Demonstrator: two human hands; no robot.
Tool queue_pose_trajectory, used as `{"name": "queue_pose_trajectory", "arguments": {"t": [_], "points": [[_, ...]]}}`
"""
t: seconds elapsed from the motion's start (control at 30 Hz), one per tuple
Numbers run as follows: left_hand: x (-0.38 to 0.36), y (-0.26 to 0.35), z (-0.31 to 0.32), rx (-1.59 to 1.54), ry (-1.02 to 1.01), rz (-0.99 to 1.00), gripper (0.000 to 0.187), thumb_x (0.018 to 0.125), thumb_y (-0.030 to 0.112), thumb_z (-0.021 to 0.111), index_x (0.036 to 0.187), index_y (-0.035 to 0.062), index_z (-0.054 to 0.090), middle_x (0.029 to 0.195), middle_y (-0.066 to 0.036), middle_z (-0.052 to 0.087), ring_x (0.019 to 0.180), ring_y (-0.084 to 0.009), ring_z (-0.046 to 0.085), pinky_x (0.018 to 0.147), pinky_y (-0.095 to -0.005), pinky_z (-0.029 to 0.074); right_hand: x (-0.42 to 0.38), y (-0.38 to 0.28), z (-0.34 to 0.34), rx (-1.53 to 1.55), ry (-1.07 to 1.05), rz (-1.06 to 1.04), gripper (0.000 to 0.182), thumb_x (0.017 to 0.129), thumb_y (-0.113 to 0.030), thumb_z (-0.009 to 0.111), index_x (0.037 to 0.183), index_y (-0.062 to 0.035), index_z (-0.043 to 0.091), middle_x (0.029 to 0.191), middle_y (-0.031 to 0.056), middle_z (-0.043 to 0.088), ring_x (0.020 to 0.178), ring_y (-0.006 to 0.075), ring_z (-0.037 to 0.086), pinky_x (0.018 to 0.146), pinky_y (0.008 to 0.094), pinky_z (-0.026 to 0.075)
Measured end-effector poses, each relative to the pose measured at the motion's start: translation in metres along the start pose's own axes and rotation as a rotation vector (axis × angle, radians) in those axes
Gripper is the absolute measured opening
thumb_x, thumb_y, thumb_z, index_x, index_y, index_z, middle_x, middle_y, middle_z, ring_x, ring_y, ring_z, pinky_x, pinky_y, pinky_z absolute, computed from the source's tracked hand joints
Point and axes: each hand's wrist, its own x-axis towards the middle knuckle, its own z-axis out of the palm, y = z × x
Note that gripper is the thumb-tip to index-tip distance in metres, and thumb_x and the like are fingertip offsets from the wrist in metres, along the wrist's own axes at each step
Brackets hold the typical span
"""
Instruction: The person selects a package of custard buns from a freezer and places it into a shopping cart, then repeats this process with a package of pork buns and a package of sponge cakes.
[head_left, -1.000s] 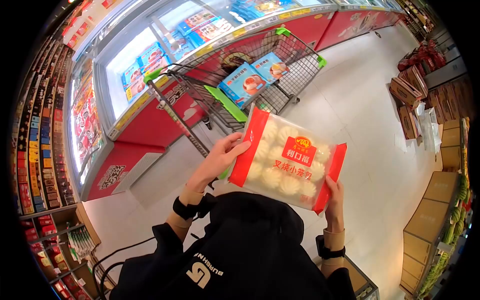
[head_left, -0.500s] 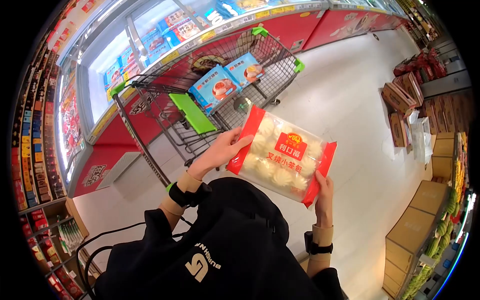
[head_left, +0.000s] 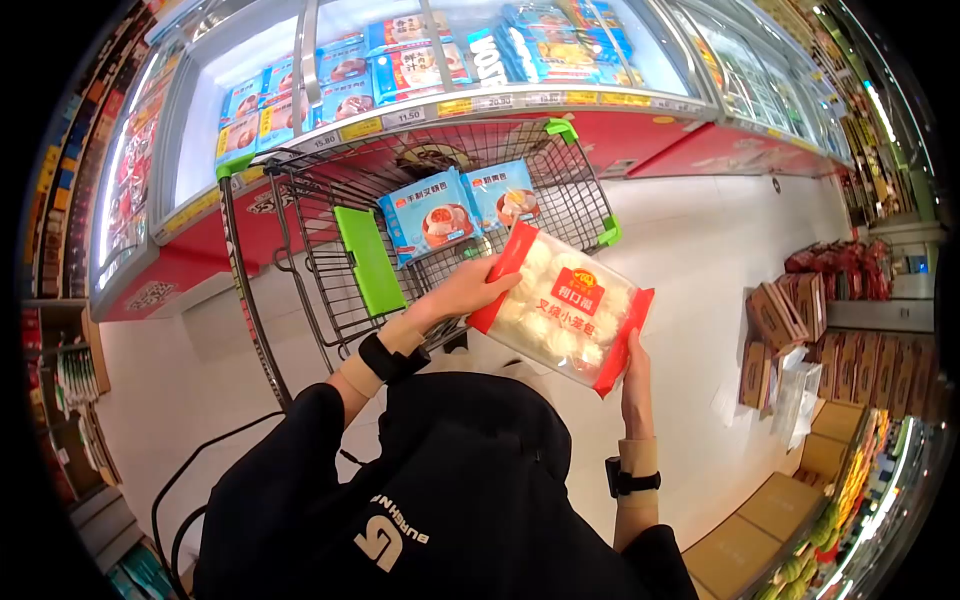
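A clear pack of white steamed buns (head_left: 560, 310) with red ends is held up in front of me, tilted down to the right. My left hand (head_left: 478, 290) grips its left red end, thumb on top. At the lower right end, my right hand (head_left: 636, 372) is closed on the other red edge. Just beyond the pack stands a wire shopping cart (head_left: 560, 195) with green corners. Inside it lie two blue frozen bun bags (head_left: 432, 215), side by side. The cart's green flap (head_left: 368, 262) is on the near left, close to my left forearm.
A lit chest freezer (head_left: 640, 85) with blue food bags (head_left: 420, 70) runs behind the cart. Brown cartons (head_left: 780, 310) and red packs stand to the right, and more boxes (head_left: 740, 550) are at lower right. Shelves (head_left: 50, 380) line the left side. A black cable (head_left: 165, 480) hangs beside my left arm.
My view has tilted up and turned, so more of the freezer shows. Both hands still hold the bun pack, which appears slightly lower relative to the cart.
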Motion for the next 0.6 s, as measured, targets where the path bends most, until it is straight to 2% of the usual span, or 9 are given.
{"name": "queue_pose_trajectory", "arguments": {"t": [0.1, 0.17, 0.23, 0.3, 0.37, 0.4, 0.5, 0.53, 0.6], "points": [[0.008, -0.013, -0.009, -0.19, 0.062, -0.099, 0.044, 0.094, 0.033, 0.059, 0.123, 0.0005, 0.055, 0.099, -0.009, 0.066, 0.089, -0.0131, 0.062, 0.08, -0.0288, 0.049, 0.052, -0.012, 0.011, -0.011, -0.118, -0.018, 0.06, 0.1, -0.049, 0.042, 0.114, 0.006, 0.061, 0.106, 0.0082, 0.065, 0.096, 0.0131, 0.058, 0.086, 0.0276, 0.046], [0.015, -0.022, -0.017, -0.27, 0.103, -0.191, 0.042, 0.095, 0.03, 0.059, 0.123, -0.0004, 0.054, 0.108, -0.008, 0.064, 0.094, -0.0115, 0.061, 0.083, -0.0276, 0.049, 0.091, -0.022, 0.023, -0.105, -0.208, 0.014, 0.062, 0.1, -0.051, 0.04, 0.115, 0.0057, 0.061, 0.107, 0.0088, 0.065, 0.095, 0.0131, 0.058, 0.086, 0.0281, 0.045], [0.026, -0.027, -0.022, -0.38, 0.167, -0.186, 0.044, 0.095, 0.031, 0.058, 0.123, -0.003, 0.054, 0.108, -0.009, 0.066, 0.094, -0.0155, 0.063, 0.084, -0.029, 0.049, 0.128, -0.033, 0.035, -0.187, -0.294, 0.044, 0.067, 0.099, -0.054, 0.038, 0.114, 0.0066, 0.063, 0.107, 0.0103, 0.065, 0.094, 0.0133, 0.057, 0.088, 0.0291, 0.045], [0.05, -0.055, -0.027, -0.465, 0.157, -0.246, 0.042, 0.095, 0.029, 0.056, 0.124, -0.0014, 0.054, 0.11, -0.008, 0.065, 0.097, -0.0152, 0.062, 0.085, -0.0289, 0.049, 0.174, -0.031, 0.048, -0.36, -0.267, 0.046, 0.072, 0.097, -0.058, 0.039, 0.115, 0.0075, 0.063, 0.11, 0.0135, 0.065, 0.097, 0.0159, 0.059, 0.089, 0.0295, 0.045], [0.077, -0.074, -0.028, -0.532, 0.192, -0.323, 0.04, 0.095, 0.028, 0.056, 0.125, 0.0001, 0.055, 0.112, -0.008, 0.064, 0.099, -0.0147, 0.061, 0.086, -0.0289, 0.048, 0.219, -0.028, 0.063, -0.377, -0.299, 0.04, 0.076, 0.095, -0.062, 0.039, 0.116, 0.0068, 0.063, 0.113, 0.0168, 0.065, 0.104, 0.0186, 0.059, 0.092, 0.0292, 0.044], [0.088, -0.078, -0.027, -0.558, 0.224, -0.373, 0.04, 0.095, 0.028, 0.055, 0.125, 0.0008, 0.055, 0.113, -0.007, 0.064, 0.1, -0.0144, 0.061, 0.086, -0.0289, 0.048, 0.251, -0.015, 0.068, -0.353, -0.363, 0.049, 0.078, 0.094, -0.064, 0.039, 0.12, 0.0065, 0.061, 0.119, 0.0198, 0.063, 0.111, 0.0209, 0.058, 0.094, 0.0299, 0.043], [0.129, -0.104, -0.024, -0.596, 0.313, -0.535, 0.04, 0.094, 0.029, 0.055, 0.125, 0.003, 0.056, 0.114, -0.006, 0.063, 0.102, -0.0136, 0.06, 0.086, -0.028, 0.047, 0.301, -0.027, 0.098, -0.573, -0.377, 0.092, 0.082, 0.093, -0.067, 0.036, 0.12, 0.0068, 0.061, 0.121, 0.0242, 0.062, 0.114, 0.0272, 0.058, 0.096, 0.0331, 0.043], [0.144, -0.11, -0.022, -0.607, 0.337, -0.569, 0.04, 0.094, 0.029, 0.055, 0.124, 0.003, 0.056, 0.113, -0.006, 0.064, 0.101, -0.0136, 0.06, 0.085, -0.0279, 0.047, 0.332, -0.018, 0.105, -0.74, -0.409, 0.094, 0.089, 0.091, -0.071, 0.028, 0.12, 0.0068, 0.061, 0.122, 0.0286, 0.059, 0.117, 0.0359, 0.056, 0.099, 0.0372, 0.04], [0.177, -0.126, -0.02, -0.62, 0.36, -0.63, 0.04, 0.093, 0.029, 0.055, 0.124, 0.0031, 0.057, 0.112, -0.005, 0.064, 0.099, -0.0134, 0.06, 0.084, -0.0279, 0.047, 0.382, -0.001, 0.116, -0.798, -0.446, 0.144, 0.093, 0.09, -0.073, 0.024, 0.12, 0.0061, 0.061, 0.123, 0.0298, 0.057, 0.119, 0.0394, 0.053, 0.101, 0.0387, 0.038]]}}
